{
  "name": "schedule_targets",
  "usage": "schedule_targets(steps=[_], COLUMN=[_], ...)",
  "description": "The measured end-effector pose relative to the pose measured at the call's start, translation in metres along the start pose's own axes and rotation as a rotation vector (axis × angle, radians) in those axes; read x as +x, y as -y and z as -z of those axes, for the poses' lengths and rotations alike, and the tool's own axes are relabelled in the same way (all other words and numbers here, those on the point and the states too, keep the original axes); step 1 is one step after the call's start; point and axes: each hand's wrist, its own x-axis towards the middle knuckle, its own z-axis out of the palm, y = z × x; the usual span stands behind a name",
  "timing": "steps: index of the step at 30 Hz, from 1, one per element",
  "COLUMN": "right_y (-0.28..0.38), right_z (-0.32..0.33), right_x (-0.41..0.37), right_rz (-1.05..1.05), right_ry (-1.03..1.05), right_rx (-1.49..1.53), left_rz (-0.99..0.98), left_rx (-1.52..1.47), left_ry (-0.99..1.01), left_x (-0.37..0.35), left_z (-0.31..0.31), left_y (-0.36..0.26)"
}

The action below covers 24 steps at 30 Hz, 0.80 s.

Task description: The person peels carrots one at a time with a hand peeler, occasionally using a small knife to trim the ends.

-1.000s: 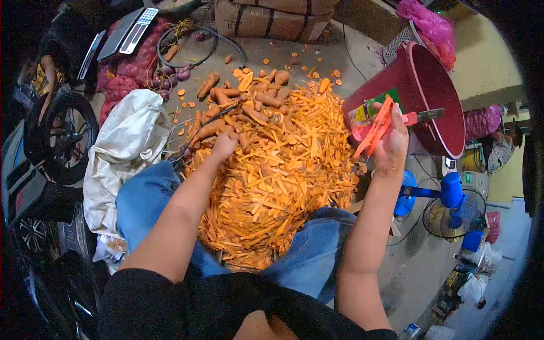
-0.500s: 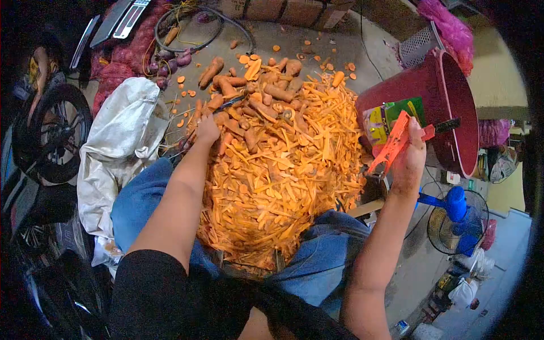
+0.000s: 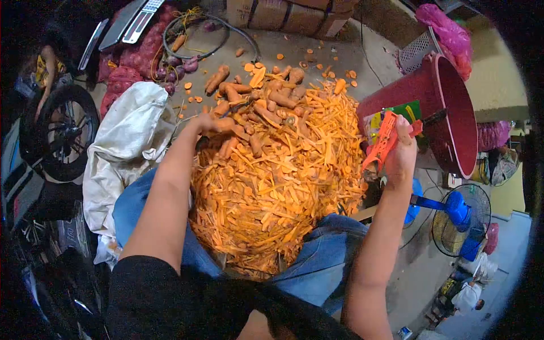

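My left hand (image 3: 207, 123) is closed around a thick carrot (image 3: 228, 125) at the left edge of the heap. Its fingers are partly hidden. My right hand (image 3: 403, 148) grips an orange plastic peeler (image 3: 383, 136), raised in front of the red bucket. Between my knees spreads a big heap of orange carrot peelings (image 3: 272, 192), strips and slices mixed together. Whole unpeeled carrots (image 3: 280, 97) lie piled on its far side, several of them across one another.
A large red bucket (image 3: 396, 85) lies tilted at the right, with a blue fan (image 3: 458, 212) below it. A white sack (image 3: 122, 147) and a spoked wheel (image 3: 68, 130) are on the left. Cardboard boxes (image 3: 289, 14) and red onions (image 3: 180, 67) sit farther back.
My left hand has drawn back slightly from the piled carrots and now has a carrot in it. My right hand has lowered a little with the peeler.
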Motion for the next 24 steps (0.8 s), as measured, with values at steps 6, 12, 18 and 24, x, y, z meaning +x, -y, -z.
schedule_targets(steps=[6, 12, 18, 24], right_y=[0.0, 0.002, -0.003, -0.007], right_z=[0.006, 0.008, -0.004, -0.027], right_x=[-0.005, -0.03, -0.057, -0.093], right_rz=[0.009, 0.076, 0.016, -0.041], right_ry=[0.072, 0.03, 0.045, 0.01], right_rx=[0.042, 0.125, 0.18, 0.157], left_rz=[-0.4, -0.943, -0.929, -0.417], left_rx=[-0.796, -0.648, -1.972, -2.109], left_ry=[0.24, -0.212, 0.329, 0.521], left_x=[-0.098, -0.261, -0.286, -0.282], left_z=[0.119, 0.208, 0.114, 0.055], left_y=[-0.016, -0.054, -0.112, -0.158])
